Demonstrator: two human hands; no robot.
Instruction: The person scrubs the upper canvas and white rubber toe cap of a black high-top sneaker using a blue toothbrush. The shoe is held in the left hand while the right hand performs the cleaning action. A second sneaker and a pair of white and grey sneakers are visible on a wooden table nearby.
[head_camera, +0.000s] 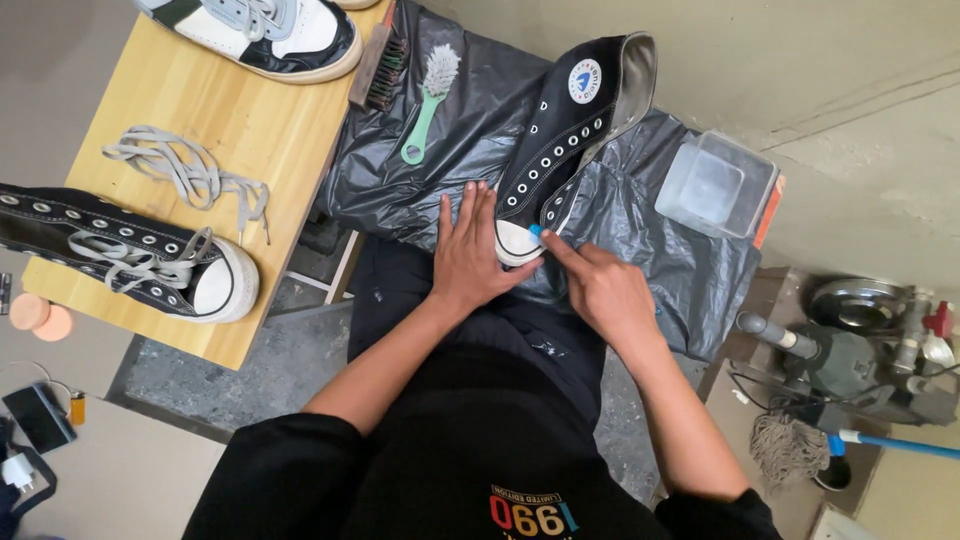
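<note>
Shoe work on lap: black high-top sneaker (560, 140), unlaced, is laid on black plastic sheet (450, 140) w/ white toe cap toward body; sheet prob. there to keep lap & bench clean; left hand (470, 250) is pressed flat, fingers spread, beside toe to steady it; right hand (600, 290) is pinched on small blue tool (536, 230) at toe cap; green brush (428, 100) & clear tub (715, 185) are kept within reach.

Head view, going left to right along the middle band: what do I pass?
Laced black high-top → loose grey laces → left hand → unlaced black high-top → right hand → clear plastic tub.
</note>
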